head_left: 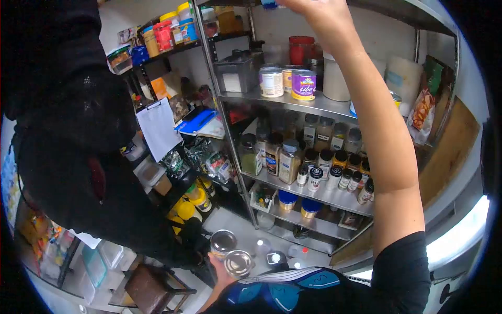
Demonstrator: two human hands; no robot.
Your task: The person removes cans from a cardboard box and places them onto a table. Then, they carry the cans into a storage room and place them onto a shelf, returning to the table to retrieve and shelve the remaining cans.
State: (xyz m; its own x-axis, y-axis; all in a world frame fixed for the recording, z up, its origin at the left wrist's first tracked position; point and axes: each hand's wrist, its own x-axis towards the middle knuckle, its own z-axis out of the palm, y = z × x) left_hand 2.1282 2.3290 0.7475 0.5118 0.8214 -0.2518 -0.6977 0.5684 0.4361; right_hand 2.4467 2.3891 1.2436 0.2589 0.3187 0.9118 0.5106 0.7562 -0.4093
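Black short-sleeved shirt [400, 269]; blue-and-white print [282, 293]

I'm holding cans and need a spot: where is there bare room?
For the cans, the floor looks bare between the yellow-lidded tubs and the rack's left post. A narrow strip of shelf shows before the grey bin, left of the white-labelled can. The spice bottles below stand crowded.

Your left hand [222, 273] holds a silver-topped can [239, 263], another can [224, 242] beside it; blue item [270, 4] above, mostly cropped.
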